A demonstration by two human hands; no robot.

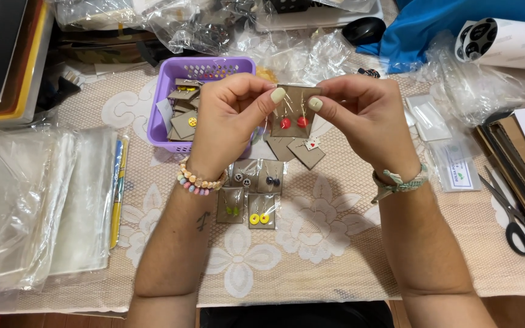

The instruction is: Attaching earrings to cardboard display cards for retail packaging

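Both hands are raised over the middle of the table, holding one brown earring card (pixel 293 112) between them. The left hand (pixel 229 118) pinches the card's upper left corner between thumb and fingers, and the right hand (pixel 366 115) pinches its upper right corner the same way, so the card hangs upright and faces the camera. It is a small square of plain kraft-coloured card, and two round red earrings (pixel 293 122) sit side by side on its lower half, each hanging from a thin wire hook. Whether a clear sleeve covers the card cannot be told.

Just behind and left of the left hand stands a purple plastic basket (pixel 164 91) with more brown cards piled inside. Below the hands, close to the wrists, several sleeved cards (pixel 256 194) lie flat in rows on the lace tablecloth (pixel 311 243), with yellow, green, dark and white pairs. Two bare cards lie just under the held one, beside the right hand. Well to the left of the left forearm lies a stack of clear plastic bags (pixel 37 200). Far to the right of the right forearm lie black-handled scissors (pixel 514 222). A beaded bracelet circles the left wrist and a woven band the right.
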